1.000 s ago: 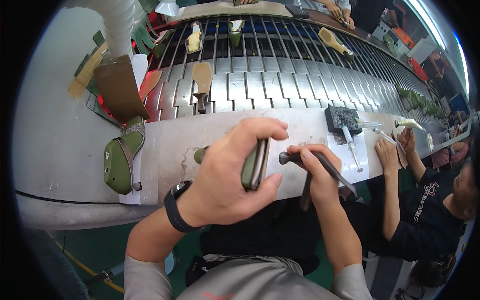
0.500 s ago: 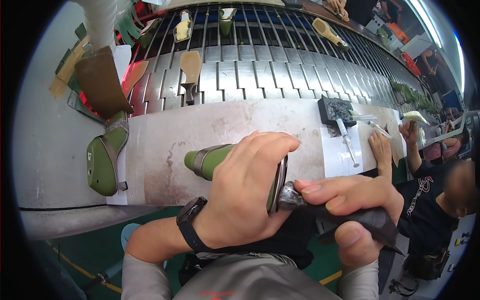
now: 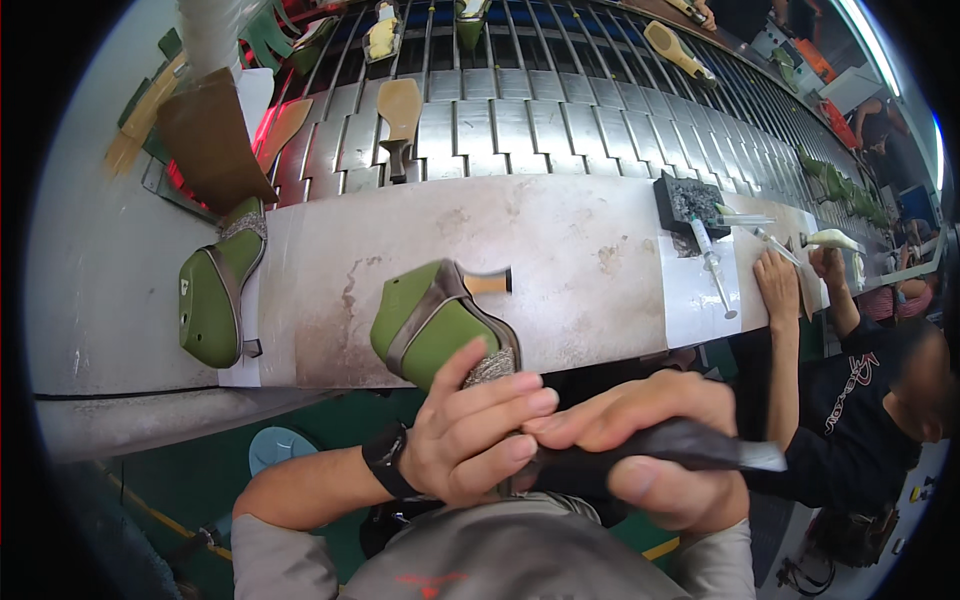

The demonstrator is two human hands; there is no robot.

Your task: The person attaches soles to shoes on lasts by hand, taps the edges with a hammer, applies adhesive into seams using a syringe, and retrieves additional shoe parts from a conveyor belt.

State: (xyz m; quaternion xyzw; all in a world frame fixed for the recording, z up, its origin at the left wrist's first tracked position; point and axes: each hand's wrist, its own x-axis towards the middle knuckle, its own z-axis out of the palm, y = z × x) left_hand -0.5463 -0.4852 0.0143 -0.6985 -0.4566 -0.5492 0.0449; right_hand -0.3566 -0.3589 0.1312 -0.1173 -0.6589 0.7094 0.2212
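A high-heeled strappy shoe on a green last [image 3: 415, 325] is tilted over the bench's near edge, with its heel pointing right. My left hand [image 3: 475, 435] grips its sparkly back end, fingers wrapped round it. My right hand [image 3: 670, 455] closes on a black-handled tool [image 3: 685, 440], whose blurred light end points right. The tool's other end is hidden between my hands, close to the shoe, so I cannot tell whether they touch. Another strappy shoe on a green last [image 3: 205, 310] lies at the bench's left end.
A syringe [image 3: 712, 265] leans from a dark block [image 3: 688, 205] on the bench [image 3: 590, 260]. Beyond runs a metal slat conveyor [image 3: 490, 130] carrying a tan heeled sole [image 3: 399, 110] and other shoe parts. A co-worker's arm [image 3: 783, 350] rests at the right. A blue stool [image 3: 280, 447] stands below.
The shoe has turned and come nearer me, so its heel now shows. My left hand has shifted to its back end; my right hand has moved left with the tool.
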